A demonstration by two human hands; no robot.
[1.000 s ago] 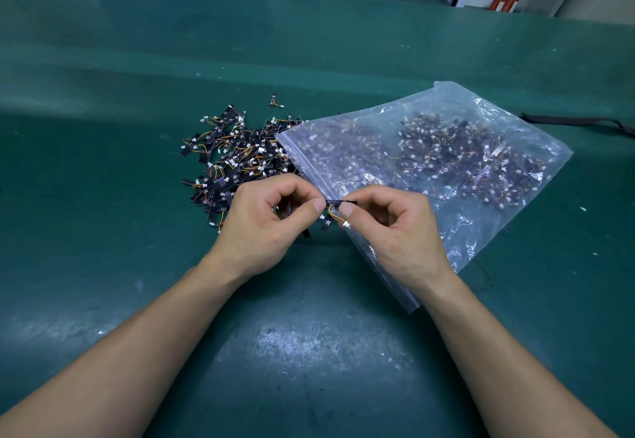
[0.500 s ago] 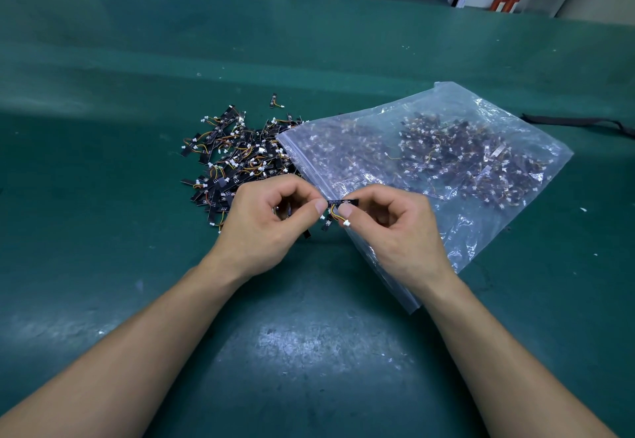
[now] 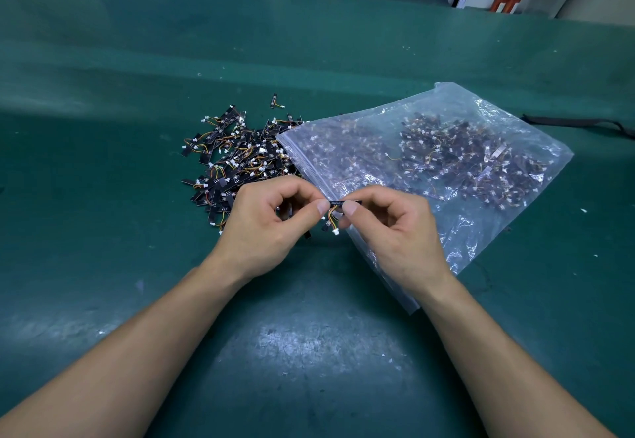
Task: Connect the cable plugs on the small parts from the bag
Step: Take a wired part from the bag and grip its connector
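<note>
Frame centre: left hand and right hand both pinch one small part, grips closed round it, its plug dangling.

A wide desk covered in dark green matting, scuffed pale near the front middle. Left of centre lies a loose pile of small parts, black strips with orange and yellow wires and white plugs. A clear plastic bag holding more of them lies flat just beside it, its edge touching the pile. One stray part sits just behind the pile. A black strap lies at the far right.
</note>
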